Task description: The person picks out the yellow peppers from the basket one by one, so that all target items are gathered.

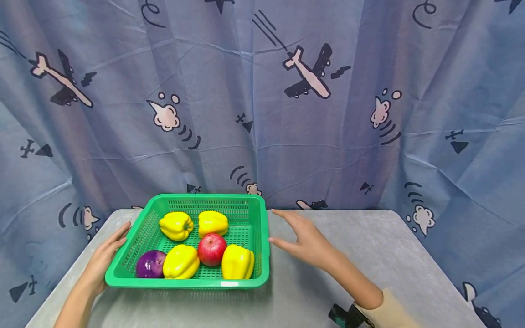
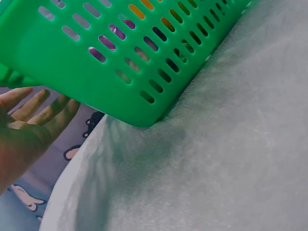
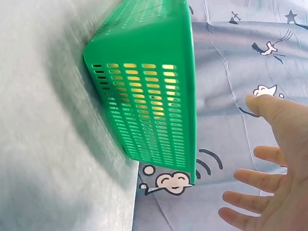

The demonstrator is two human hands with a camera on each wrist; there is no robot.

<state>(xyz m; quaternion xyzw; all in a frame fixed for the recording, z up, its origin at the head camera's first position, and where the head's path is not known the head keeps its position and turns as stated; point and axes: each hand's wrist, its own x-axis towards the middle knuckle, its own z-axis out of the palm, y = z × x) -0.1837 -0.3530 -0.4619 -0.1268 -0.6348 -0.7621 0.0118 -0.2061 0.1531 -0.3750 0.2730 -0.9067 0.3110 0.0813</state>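
Note:
A green plastic basket with slotted walls stands on the left half of the table. Inside lie several yellow bell peppers, a red apple near the middle and a purple onion in the front left corner. My left hand is at the basket's left side, fingers extended along the rim; in the left wrist view its fingertips reach the basket's wall. Just off the right rim is my right hand, thumb and fingers spread, holding nothing; the right wrist view shows a gap between it and the basket.
The grey table stretches to the right of the basket, its back edge against a blue curtain printed with airplanes. A dark device is strapped at the right wrist beside a cream sleeve.

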